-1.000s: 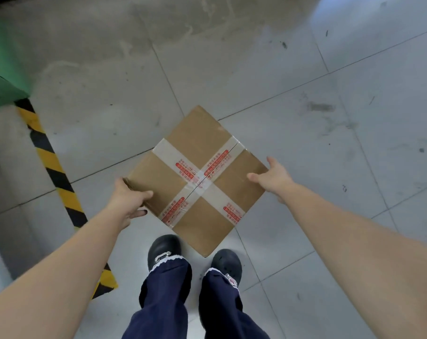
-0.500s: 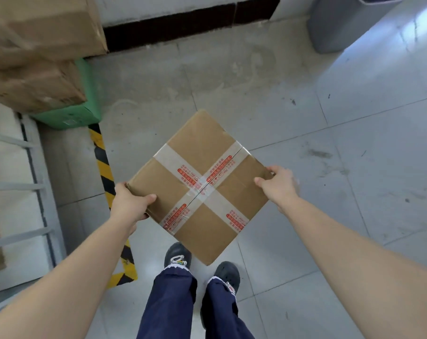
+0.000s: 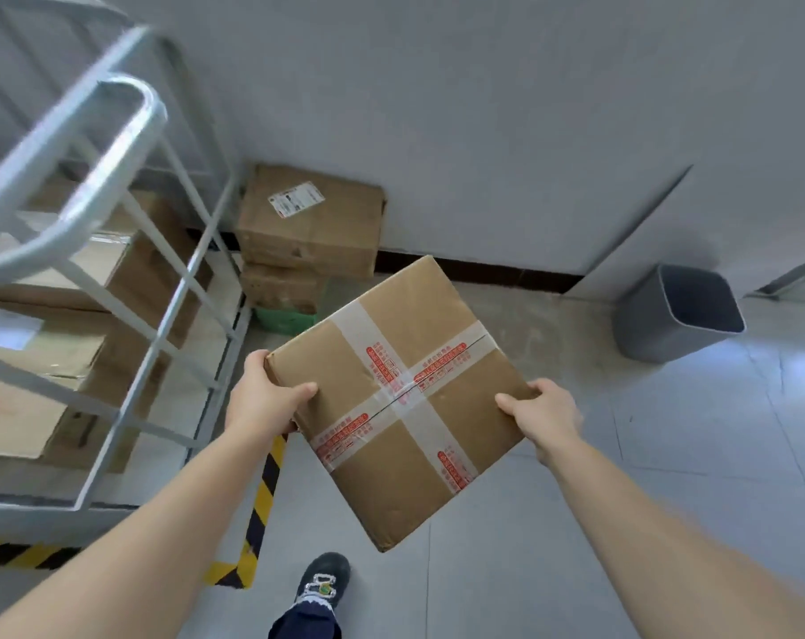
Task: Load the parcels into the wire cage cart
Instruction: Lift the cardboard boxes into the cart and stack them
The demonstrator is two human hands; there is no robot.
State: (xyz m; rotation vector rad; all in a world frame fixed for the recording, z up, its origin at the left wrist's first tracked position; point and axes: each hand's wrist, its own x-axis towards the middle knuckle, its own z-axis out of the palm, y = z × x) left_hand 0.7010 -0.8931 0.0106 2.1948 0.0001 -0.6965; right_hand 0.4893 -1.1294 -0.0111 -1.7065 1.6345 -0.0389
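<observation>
Parcel [image 3: 405, 398] hangs in your grip above the floor [image 3: 622, 523], just right of the wire cage cart [image 3: 179, 288], taped face up and turned diamond-wise, one corner toward your shoe [image 3: 324, 581]. It looks nearly square, with no clear long axis. Your left hand [image 3: 264, 398] and right hand [image 3: 545, 415] clamp opposite corners, thumbs on top.

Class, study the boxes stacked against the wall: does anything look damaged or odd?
The top box looks crumpled, its front creased and sagging. The smaller box under it is dented too.
</observation>
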